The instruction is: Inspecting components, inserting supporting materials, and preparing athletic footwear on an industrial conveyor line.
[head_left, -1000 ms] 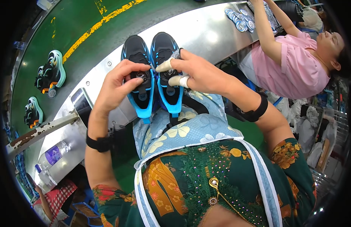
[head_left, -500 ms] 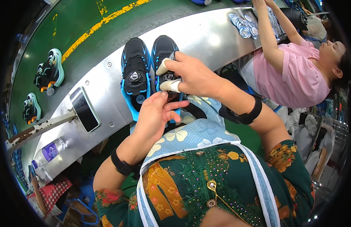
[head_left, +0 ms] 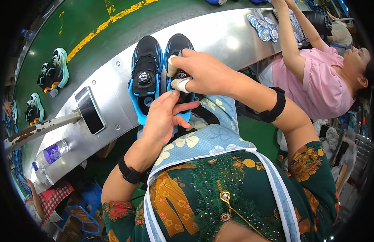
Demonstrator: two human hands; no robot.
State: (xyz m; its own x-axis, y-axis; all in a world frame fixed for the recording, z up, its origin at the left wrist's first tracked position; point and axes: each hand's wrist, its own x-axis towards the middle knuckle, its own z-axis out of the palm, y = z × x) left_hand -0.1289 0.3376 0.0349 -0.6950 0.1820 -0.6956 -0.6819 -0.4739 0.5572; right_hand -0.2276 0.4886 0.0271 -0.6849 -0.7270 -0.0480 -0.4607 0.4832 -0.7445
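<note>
Head view shows the right hand (head_left: 207,74) pinching the right black-blue shoe (head_left: 179,52) on the steel bench (head_left: 235,36). Just beside this grip, the left hand (head_left: 165,117) rests loosely open near the left shoe's (head_left: 146,68) round blue label (head_left: 148,101).

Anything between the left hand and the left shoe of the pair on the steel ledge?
Nothing visible. The left hand sits at the heel end of the two black-and-blue shoes, apart from the left shoe, with bare shoe surface between. The right hand is on the right shoe, not across the left one.
</note>
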